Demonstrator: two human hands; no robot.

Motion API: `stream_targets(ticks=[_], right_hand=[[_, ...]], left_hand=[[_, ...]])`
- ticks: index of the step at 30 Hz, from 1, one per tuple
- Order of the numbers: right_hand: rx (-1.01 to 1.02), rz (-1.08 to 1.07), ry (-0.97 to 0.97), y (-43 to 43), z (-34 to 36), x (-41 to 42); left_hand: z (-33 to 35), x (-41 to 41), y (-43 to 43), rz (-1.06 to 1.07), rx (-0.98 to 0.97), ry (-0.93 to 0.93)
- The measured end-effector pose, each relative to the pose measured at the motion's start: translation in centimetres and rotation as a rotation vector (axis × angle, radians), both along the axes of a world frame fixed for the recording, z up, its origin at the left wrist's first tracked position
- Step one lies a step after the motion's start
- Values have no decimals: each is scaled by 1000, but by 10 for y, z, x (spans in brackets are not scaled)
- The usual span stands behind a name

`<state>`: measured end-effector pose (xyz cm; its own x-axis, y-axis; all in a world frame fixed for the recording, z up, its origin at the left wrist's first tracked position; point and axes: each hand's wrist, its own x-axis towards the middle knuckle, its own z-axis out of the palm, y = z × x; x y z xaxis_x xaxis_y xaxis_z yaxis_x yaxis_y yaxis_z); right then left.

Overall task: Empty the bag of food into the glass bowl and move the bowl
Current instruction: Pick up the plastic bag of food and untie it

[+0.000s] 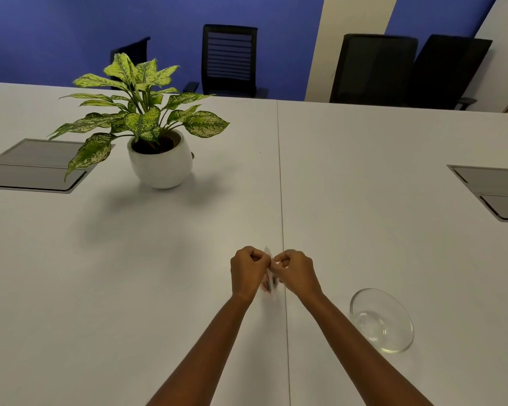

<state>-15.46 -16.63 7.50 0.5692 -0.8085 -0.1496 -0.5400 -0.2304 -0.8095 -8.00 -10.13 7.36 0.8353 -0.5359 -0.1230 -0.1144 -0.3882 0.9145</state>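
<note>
A small clear plastic bag of food (269, 284), with dark reddish pieces showing low in it, hangs edge-on between the two hands above the white table (188, 259). The left hand (248, 271) and the right hand (296, 272) are both curled closed, each pinching one side of the bag's top edge, knuckles almost touching across it. The bag is blurred and mostly hidden behind the fingers, so whether its mouth is already parted cannot be told.

Judging by the opposed pinches, the step in hand is pulling the bag open; nothing has gone into the bowl yet. The empty clear glass bowl (381, 320) sits on the table to the right of the grip and nearer the person, just beside the right forearm and well apart from the bag.

The next move calls for getting the mouth fully open, then carrying the bag right and toward the body until it is over the bowl, and tipping it mouth-down. One hand will probably need to shift to the bag's bottom to upend it. The bowl looks light and smooth, so it may slide if bumped by the forearm.

Far beyond the grip, to the left, stands a leafy green plant in a round white pot (159, 162); black office chairs (229, 60) line the blue wall past the table's far edge
</note>
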Motion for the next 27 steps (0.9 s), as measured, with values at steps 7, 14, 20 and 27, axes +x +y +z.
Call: stream_targets(ticks=[7,14,20,27], right_hand=[[136,-59,-65,1,0,1],[115,-99,-51,0,-1,1],[79,-152,-45,-8,5,-8],[-195,-49,122,-12,3,-19]], left_hand=[[-4,-2,0,19,-30,78],[-3,-7,7,-26,33,167],[1,2,9,29,65,67],[6,12,12,-97,177,-224]])
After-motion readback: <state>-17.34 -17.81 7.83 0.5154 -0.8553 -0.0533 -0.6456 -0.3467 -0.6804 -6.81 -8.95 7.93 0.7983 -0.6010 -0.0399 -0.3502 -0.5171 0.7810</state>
